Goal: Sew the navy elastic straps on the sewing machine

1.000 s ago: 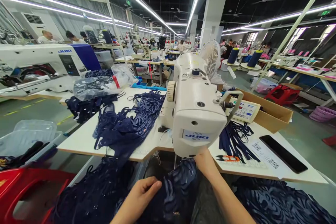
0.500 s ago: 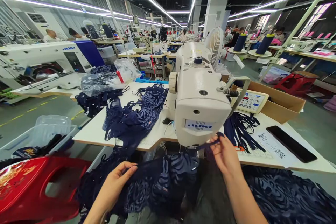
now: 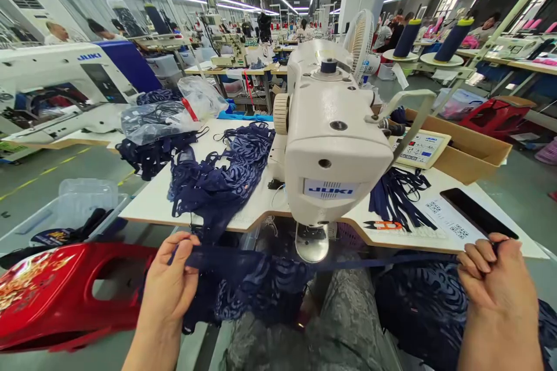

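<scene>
My left hand [image 3: 170, 275] pinches the left end of a navy patterned lace garment [image 3: 265, 278], which hangs over my lap. From its right side a narrow navy strap [image 3: 361, 262] runs taut to my right hand [image 3: 496, 272], closed in a fist around its far end. Between my hands, the white sewing machine [image 3: 335, 145] stands with its shiny round bed end [image 3: 312, 243] just above or at the stretched fabric; I cannot tell whether they touch. The needle area is mostly hidden behind the machine head.
Navy garments [image 3: 226, 168] are piled on the table left of the machine. To its right lie loose straps [image 3: 398, 197], orange thread snips [image 3: 383, 225], a paper with codes and a black phone [image 3: 478, 211]. A red stool [image 3: 65, 290] stands at left.
My right hand has moved from beside the machine head far to the right, drawing the strap out straight. My left hand has shifted left and up with the garment. The machine's bed end now shows.
</scene>
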A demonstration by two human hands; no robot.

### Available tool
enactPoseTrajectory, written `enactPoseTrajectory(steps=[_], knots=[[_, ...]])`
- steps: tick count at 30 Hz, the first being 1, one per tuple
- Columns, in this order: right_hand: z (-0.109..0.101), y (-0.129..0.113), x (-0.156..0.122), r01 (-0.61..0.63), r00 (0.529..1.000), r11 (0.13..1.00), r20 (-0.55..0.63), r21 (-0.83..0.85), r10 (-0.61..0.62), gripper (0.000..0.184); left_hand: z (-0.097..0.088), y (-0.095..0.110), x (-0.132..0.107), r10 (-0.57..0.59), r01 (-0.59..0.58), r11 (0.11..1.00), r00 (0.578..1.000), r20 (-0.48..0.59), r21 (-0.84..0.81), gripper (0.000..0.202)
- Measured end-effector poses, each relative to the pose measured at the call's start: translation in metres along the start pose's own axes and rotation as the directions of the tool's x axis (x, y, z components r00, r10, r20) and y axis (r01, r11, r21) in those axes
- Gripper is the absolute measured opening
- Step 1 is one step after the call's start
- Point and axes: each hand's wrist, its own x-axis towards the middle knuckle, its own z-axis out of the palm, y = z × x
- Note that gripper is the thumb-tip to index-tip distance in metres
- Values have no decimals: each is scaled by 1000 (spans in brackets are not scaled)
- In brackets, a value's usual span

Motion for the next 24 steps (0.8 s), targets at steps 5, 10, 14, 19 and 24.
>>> enactPoseTrajectory(steps=[5,10,14,19,24], knots=[[24,12,-32,80,961,964,276,-252,-7,30,28,3,-35,-4,-99,976,884,468,194,34],[62,32,-95,195,709,746,617,-637,342,31,74,-3,-84,-271,-189,890,515,813,416,49],[81,45,-133,172,467,756,728,-632,502,29,98,-14,-107,-219,-231,902,481,849,364,30],[81,45,-142,199,465,732,720,-652,515,18,103,-23,-111,-183,-299,861,572,800,411,11],[82,42,-141,305,502,707,739,-638,449,14,103,-24,-109,-230,-290,858,521,822,424,9]])
